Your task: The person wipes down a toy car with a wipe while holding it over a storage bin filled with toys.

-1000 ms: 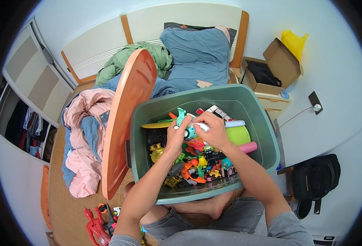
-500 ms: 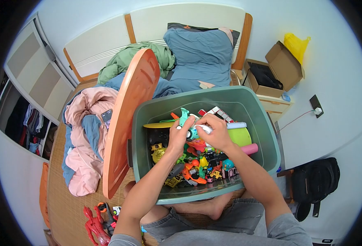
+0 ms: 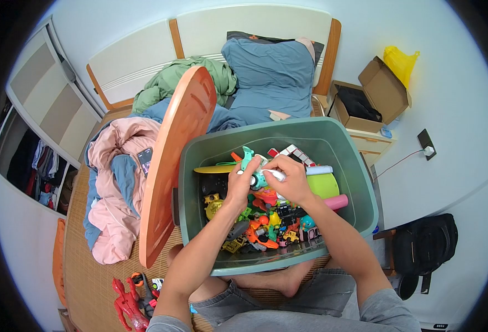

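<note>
Over the open green storage bin (image 3: 350,166), both hands are on one small teal-and-white toy (image 3: 248,157) with a dark round part that looks like a wheel. My left hand (image 3: 240,185) grips its left side, thumb and fingers closed. From the right, my right hand (image 3: 290,181) pinches a white part of the same toy. Fingers cover much of it, so its exact kind is unclear. Beneath the hands lies a heap of toys: an orange toy (image 3: 260,237), a yellow-green disc (image 3: 213,208), a pink cylinder (image 3: 337,202) and a red-and-white block piece (image 3: 296,153).
An orange lid (image 3: 172,166) stands on edge against the bin's left side. A red figure (image 3: 129,305) lies with other toys on the woven mat (image 3: 97,288). Bedding (image 3: 125,182) with a phone (image 3: 145,159) is left; a black bag (image 3: 426,243) is right.
The hands stay in nearly the same place on the toy. My right hand has shifted very slightly; the bin and the heap look the same.
</note>
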Action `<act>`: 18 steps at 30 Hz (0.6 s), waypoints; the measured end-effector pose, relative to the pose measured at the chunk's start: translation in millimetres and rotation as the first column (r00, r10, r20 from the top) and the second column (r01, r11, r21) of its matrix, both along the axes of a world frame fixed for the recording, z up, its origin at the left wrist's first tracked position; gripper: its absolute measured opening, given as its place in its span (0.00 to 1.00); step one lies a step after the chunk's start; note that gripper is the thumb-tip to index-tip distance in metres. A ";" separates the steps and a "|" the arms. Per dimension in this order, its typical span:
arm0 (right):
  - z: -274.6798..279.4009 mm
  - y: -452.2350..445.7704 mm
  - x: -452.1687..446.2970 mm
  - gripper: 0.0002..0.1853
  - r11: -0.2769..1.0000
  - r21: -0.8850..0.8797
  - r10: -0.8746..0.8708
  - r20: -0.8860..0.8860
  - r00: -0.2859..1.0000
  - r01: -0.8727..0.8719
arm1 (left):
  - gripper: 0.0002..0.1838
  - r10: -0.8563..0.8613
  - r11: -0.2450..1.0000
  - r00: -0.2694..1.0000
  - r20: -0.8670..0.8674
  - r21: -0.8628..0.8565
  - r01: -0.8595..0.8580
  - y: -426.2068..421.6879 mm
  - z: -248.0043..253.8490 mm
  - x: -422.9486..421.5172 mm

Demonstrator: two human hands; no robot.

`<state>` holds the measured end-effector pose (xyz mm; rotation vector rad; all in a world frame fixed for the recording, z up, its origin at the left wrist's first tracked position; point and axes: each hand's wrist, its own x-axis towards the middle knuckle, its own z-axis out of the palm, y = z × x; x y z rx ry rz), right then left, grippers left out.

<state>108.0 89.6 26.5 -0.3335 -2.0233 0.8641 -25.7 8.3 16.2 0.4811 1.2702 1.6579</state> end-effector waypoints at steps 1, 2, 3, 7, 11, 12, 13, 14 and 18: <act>-0.8 0.5 0.2 0.06 1.000 -0.002 -0.002 0.008 1.000 0.002 | 0.26 -0.007 1.000 1.000 -0.002 -0.007 0.007 -0.2 -0.4 -0.1; -1.7 0.9 0.2 0.06 1.000 -0.004 -0.005 0.015 1.000 0.005 | 0.26 -0.015 1.000 1.000 -0.004 -0.013 0.015 -0.1 -0.7 -0.4; -2.7 1.0 0.2 0.06 1.000 -0.003 -0.006 0.014 1.000 0.006 | 0.26 -0.016 1.000 1.000 -0.005 -0.011 0.016 0.3 -0.9 -0.8; -1.3 -1.1 0.3 0.06 0.999 0.001 0.047 0.004 0.999 -0.047 | 0.26 0.001 1.000 1.000 -0.009 -0.003 -0.001 2.8 -6.1 -3.8; -3.9 -0.3 -1.0 0.07 0.999 0.010 0.035 -0.001 0.999 -0.035 | 0.27 0.006 1.000 1.000 -0.004 0.013 -0.006 5.2 -13.6 -5.7; -3.5 0.6 -1.1 0.07 0.999 0.012 0.036 -0.003 0.999 -0.036 | 0.27 0.007 1.000 1.000 -0.007 0.015 -0.006 5.1 -12.3 -5.1; -3.2 1.2 -0.6 0.07 1.000 0.000 0.020 0.021 1.000 -0.020 | 0.26 0.010 1.000 1.000 -0.013 -0.008 -0.010 4.7 -11.2 -3.9; -3.3 1.9 -0.2 0.07 1.000 -0.011 0.002 0.046 0.999 -0.002 | 0.26 0.012 0.999 1.000 -0.019 -0.031 -0.012 4.6 -10.0 -3.0; -8.0 -1.2 -2.8 0.06 1.000 -0.015 0.008 0.011 1.000 -0.008 | 0.27 -0.008 0.997 1.000 -0.006 -0.074 0.007 2.7 -5.8 -5.2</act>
